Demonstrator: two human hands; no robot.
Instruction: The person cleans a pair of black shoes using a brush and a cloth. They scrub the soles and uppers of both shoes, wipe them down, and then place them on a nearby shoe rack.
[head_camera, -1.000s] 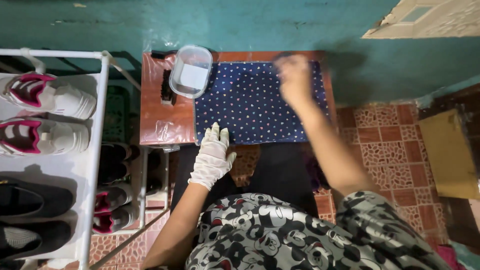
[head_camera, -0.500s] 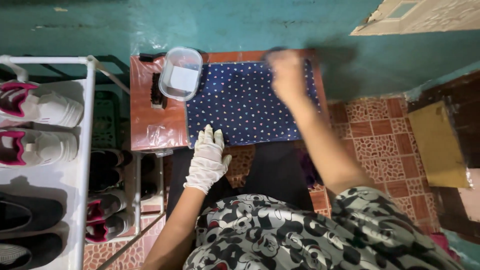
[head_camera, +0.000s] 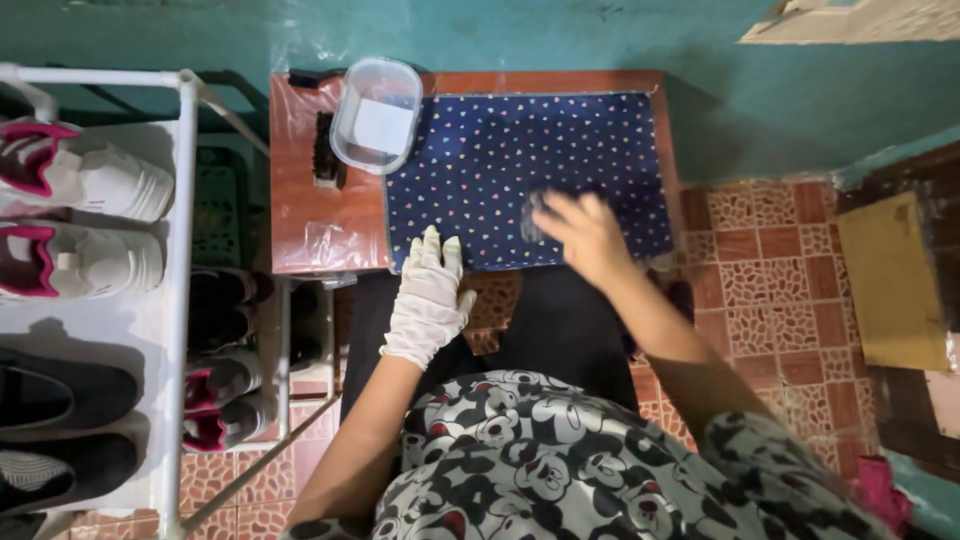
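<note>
A dark blue cloth with small coloured dots (head_camera: 500, 150) lies spread over a small brown wooden table (head_camera: 320, 215). My left hand (head_camera: 430, 295), in a white glove, rests flat on the cloth's near edge and holds nothing. My bare right hand (head_camera: 585, 235) is blurred by motion and lies over the near right part of the cloth with its fingers spread. A clear plastic container with a lid (head_camera: 377, 115) stands at the cloth's far left corner. A dark brush (head_camera: 324, 152) lies just left of it on the table's plastic-covered top.
A white shoe rack (head_camera: 185, 200) stands close on the left with white and pink sneakers (head_camera: 90, 180) and dark shoes. A teal wall runs behind the table. On the right are a patterned tile floor (head_camera: 760, 270) and a flat cardboard piece (head_camera: 890, 280).
My right hand has slid from the cloth's far right corner toward me, to its near right part. The gloved left hand has stayed at the near edge. The view has shifted slightly.
</note>
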